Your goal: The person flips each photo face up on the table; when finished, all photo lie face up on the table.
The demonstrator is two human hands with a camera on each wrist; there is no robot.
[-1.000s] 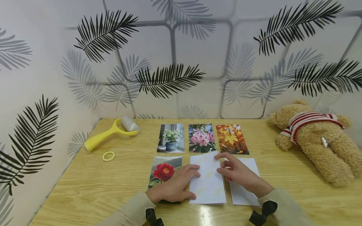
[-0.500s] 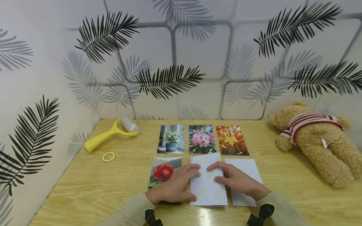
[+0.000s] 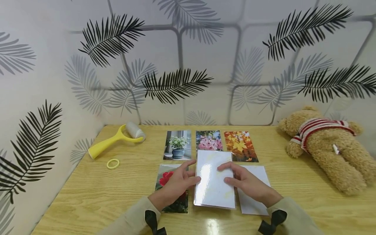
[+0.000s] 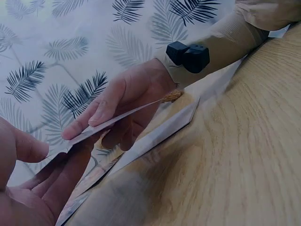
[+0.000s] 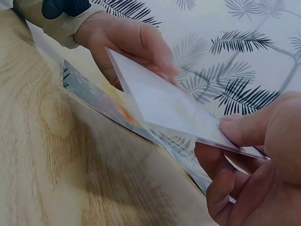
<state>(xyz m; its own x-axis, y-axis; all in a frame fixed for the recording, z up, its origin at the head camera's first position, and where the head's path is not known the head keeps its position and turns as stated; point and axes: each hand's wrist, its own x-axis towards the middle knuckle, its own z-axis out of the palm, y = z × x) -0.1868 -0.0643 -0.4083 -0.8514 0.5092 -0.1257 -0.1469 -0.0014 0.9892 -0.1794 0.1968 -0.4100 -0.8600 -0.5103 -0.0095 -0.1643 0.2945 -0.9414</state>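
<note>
Both hands hold a card (image 3: 212, 192), its white, glossy side with faint yellow marks facing up, raised off the table and tilted. My left hand (image 3: 176, 184) has its thumb at the card's left edge and its fingers behind it. My right hand (image 3: 251, 182) pinches the right side, thumb on top and other fingers beneath, as the right wrist view shows. The card's edge (image 5: 202, 140) looks layered; whether it is one card or more I cannot tell. Beneath my left hand lies a red flower photo card (image 3: 179, 205). A second white card (image 3: 258, 169) lies partly under my right hand.
Behind are photo cards of a potted plant (image 3: 177, 145), pink flowers (image 3: 208, 140) and autumn leaves (image 3: 241, 147). A yellow-handled lint roller (image 3: 110, 143) and yellow ring (image 3: 113, 164) lie left. A teddy bear (image 3: 329, 147) lies right on the wooden table (image 3: 88, 195).
The white-backed card has risen off the table and now overlaps the pink flower photo. My left hand has moved from resting on its left side to gripping its edge; my right hand shifted inward.
</note>
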